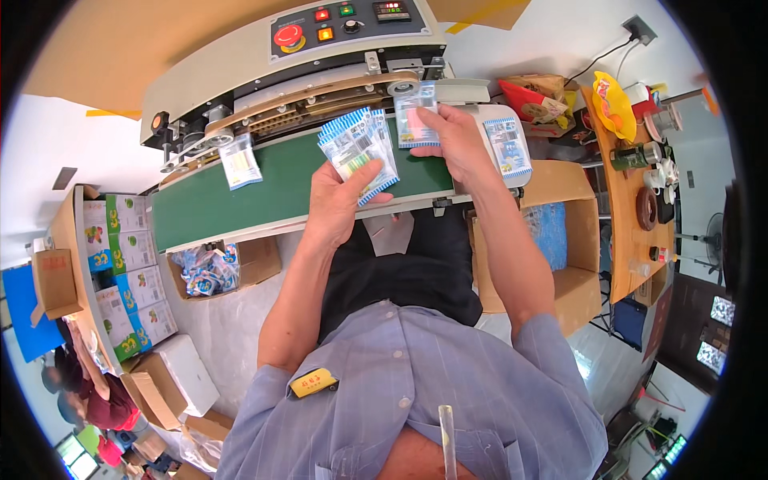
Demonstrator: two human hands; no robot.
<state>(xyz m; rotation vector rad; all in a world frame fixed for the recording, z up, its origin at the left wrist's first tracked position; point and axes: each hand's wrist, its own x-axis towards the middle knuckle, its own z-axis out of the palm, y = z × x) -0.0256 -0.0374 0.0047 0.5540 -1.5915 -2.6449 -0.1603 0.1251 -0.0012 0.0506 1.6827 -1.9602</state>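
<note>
My left hand is closed on a fanned stack of small clear packets with blue striped edges, held above the green conveyor belt. Between the thumb and fingers of my right hand is a single packet of the same kind. Its upper edge is at the feed end of the band sealing machine, beside a pulley. Farther left on the belt, another packet lies with its top edge by the sealing band. More packets rest on a white surface right of my right hand.
Below the belt at left, a cardboard box holds many packets. An open carton with blue plastic stands at right. The machine's panel has a red stop button. A wooden table with cups is far right; stacked cartons stand left.
</note>
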